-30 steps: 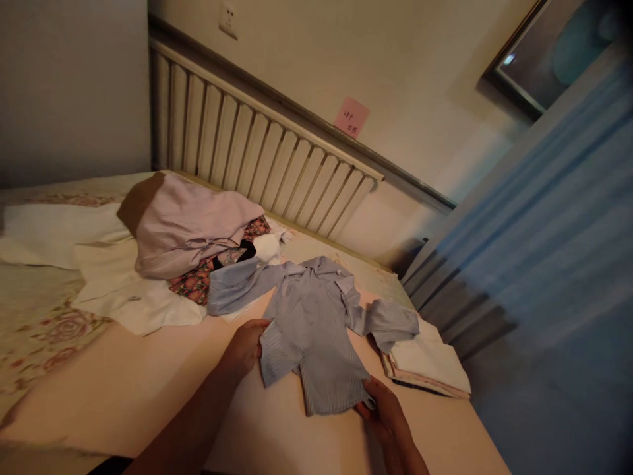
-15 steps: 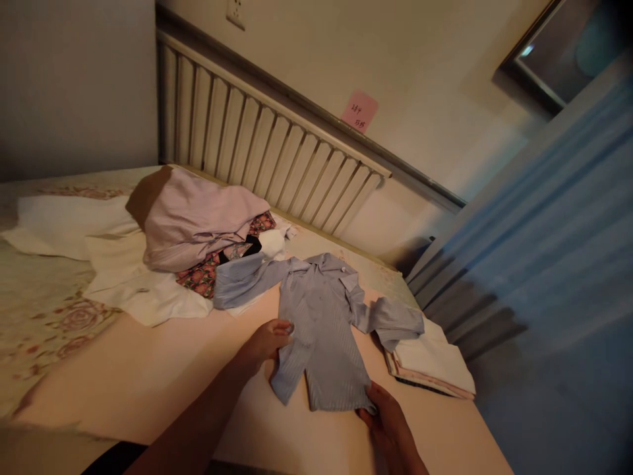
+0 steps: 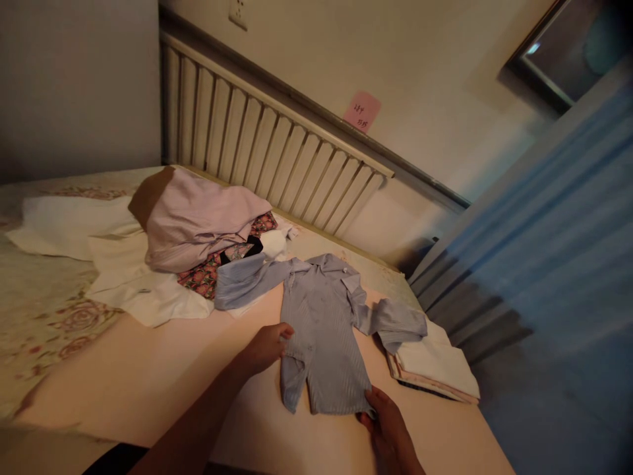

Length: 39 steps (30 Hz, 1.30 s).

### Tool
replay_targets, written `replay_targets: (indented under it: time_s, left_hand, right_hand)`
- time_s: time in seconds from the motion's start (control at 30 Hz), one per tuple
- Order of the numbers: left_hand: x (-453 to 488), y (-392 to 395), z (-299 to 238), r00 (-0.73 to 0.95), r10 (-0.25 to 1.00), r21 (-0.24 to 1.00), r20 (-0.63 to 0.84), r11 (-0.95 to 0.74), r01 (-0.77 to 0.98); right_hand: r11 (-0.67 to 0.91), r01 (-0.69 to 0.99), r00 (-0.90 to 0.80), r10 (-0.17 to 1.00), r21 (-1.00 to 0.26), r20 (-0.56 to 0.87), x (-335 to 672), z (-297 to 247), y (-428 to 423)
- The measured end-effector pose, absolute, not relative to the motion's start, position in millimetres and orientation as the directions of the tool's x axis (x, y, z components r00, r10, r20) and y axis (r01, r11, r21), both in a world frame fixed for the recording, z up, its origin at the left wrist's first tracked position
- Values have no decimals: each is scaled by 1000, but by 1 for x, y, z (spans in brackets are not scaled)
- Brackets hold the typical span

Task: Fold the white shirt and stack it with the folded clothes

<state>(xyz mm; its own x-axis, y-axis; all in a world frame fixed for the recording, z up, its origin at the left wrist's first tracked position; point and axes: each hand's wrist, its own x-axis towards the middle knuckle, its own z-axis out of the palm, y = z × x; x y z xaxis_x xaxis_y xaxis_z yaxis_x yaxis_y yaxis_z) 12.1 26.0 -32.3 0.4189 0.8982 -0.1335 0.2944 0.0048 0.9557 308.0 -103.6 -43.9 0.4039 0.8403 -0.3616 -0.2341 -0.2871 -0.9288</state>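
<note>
A light blue striped shirt (image 3: 324, 323) lies spread on the bed (image 3: 148, 376), collar towards the headboard, sleeves out to both sides. My left hand (image 3: 267, 344) pinches the shirt's left edge and holds it folded in over the body. My right hand (image 3: 383, 415) grips the shirt's lower right hem corner, fingers closed on the cloth.
A heap of clothes (image 3: 198, 227), lilac on top of floral and white pieces, sits to the left. A folded white stack (image 3: 435, 366) lies at the bed's right edge under one sleeve. A slatted headboard (image 3: 267, 145) is behind; a blue curtain (image 3: 554, 251) hangs right.
My left hand has drawn the shirt's left side inward over the body, making the shirt narrower. My right hand has stayed on the hem corner.
</note>
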Motion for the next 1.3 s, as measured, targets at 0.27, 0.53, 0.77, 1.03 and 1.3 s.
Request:
replay_targets:
  time_s: [0.27,0.53,0.77,1.03,1.3]
  left_hand:
    - [17,12,-36,574,795,637,197,-549,542]
    - [28,11,-35,515,846,498,138,-509,703]
    - [6,27,-32,17,998,834,54,-55,549]
    - [-4,38,-50,-150,982,914,-113,162,373]
    - [-10,37,-36,-204,971,968,-126,165,191]
  right_hand:
    - [-323,-290,372,830,-901,-417,308,-42,-103]
    - [-324,-274,404,815,-906,-414,311,-46,-103]
    - [-323,-252,404,822,-912,-402,310,-46,-103]
    - [-296,-236,409,834,-926,-371,308,-48,-101]
    - [-288,-367,417,799,-885,-433,316,-42,-101]
